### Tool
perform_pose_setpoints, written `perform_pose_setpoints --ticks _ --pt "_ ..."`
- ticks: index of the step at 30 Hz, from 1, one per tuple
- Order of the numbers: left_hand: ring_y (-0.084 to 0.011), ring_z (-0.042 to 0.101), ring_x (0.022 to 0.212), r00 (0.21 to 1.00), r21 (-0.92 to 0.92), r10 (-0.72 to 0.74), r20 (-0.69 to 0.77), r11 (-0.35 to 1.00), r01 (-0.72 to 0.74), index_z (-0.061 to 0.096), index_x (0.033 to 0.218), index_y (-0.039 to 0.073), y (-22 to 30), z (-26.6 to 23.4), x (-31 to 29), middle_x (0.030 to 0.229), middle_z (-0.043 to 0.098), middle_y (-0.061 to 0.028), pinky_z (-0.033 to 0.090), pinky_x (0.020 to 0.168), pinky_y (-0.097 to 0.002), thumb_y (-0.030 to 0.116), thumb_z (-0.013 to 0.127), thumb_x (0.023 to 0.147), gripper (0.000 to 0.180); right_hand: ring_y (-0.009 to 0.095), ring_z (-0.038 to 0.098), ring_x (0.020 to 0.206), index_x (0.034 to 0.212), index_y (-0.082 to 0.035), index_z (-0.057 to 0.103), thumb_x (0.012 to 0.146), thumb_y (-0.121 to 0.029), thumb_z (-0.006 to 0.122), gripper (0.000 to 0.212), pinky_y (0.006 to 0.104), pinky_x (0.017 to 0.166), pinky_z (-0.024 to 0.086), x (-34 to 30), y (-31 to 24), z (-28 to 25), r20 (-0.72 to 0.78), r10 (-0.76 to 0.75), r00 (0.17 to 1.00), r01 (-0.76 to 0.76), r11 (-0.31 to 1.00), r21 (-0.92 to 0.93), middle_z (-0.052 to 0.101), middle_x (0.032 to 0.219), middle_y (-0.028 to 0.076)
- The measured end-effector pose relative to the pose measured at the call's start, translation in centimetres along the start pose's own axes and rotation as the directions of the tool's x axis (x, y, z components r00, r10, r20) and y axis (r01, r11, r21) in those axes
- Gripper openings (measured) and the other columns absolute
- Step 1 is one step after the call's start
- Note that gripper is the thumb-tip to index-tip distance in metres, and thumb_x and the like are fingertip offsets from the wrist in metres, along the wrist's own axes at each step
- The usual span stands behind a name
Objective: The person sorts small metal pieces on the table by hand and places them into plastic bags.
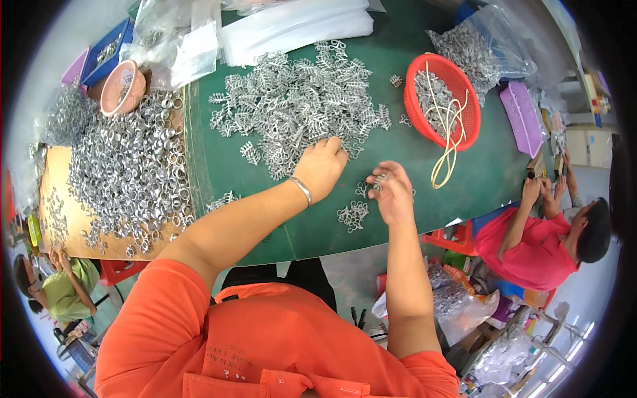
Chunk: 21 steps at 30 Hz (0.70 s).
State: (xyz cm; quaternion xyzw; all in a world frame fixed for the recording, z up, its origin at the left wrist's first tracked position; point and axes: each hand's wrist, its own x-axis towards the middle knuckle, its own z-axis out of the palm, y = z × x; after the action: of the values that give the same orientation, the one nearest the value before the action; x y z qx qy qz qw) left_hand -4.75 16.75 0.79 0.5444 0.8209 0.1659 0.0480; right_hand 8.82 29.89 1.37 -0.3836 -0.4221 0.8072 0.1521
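A heap of small grey metal pieces, shaped like branched leaves with loops (292,99), lies on the green tabletop (259,229). My left hand (322,167), with a silver bangle at its wrist, rests at the heap's near right edge. Its fingers curl down into the pieces, and their tips are hidden. To its right my right hand (394,194) is raised a little, thumb and fingers closed around a small grey metal piece (379,182). Just left of that hand, a small cluster of similar pieces (353,215) lies near the table's front edge.
A red plastic basket (413,99) holds metal pieces and a looped cream cord (446,142). Silver rings (133,172) are heaped at left beside a pink basket (133,93). Plastic bags (298,30) lie at the back. A purple tray (521,119) and two other people flank the table.
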Motion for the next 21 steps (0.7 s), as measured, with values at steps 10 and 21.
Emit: perform_pose_setpoints --ticks 10,21 --pt "-0.0094 0.059 0.079 0.822 -0.886 -0.530 0.208 0.255 0.388 0.059 0.090 0.001 0.4 0.5 -4.2 0.088 0.061 -0.0056 0.048 0.064 -0.0243 -0.002 0.061 0.080 0.011 0.016 0.058 0.073 0.091 -0.001 0.063 0.073 -0.003 0.069 0.019 0.0277 0.067 0.047 3.3 1.9 1.2 0.002 -0.319 0.948 0.270 0.799 -0.536 0.058 0.085 0.008" --pt "-0.0235 0.061 0.070 0.883 -0.828 -0.468 0.036 0.481 0.288 0.060 0.087 -0.001 -0.6 -1.6 -4.2 0.082 0.062 -0.0100 0.051 0.063 -0.0304 0.000 0.064 0.075 0.013 0.013 0.058 0.058 0.099 0.006 0.059 0.080 -0.005 0.066 0.022 0.0218 0.042 0.041 -0.5 -1.1 -0.9 -0.078 0.052 0.996 -0.060 0.992 -0.112 0.063 0.078 0.008"
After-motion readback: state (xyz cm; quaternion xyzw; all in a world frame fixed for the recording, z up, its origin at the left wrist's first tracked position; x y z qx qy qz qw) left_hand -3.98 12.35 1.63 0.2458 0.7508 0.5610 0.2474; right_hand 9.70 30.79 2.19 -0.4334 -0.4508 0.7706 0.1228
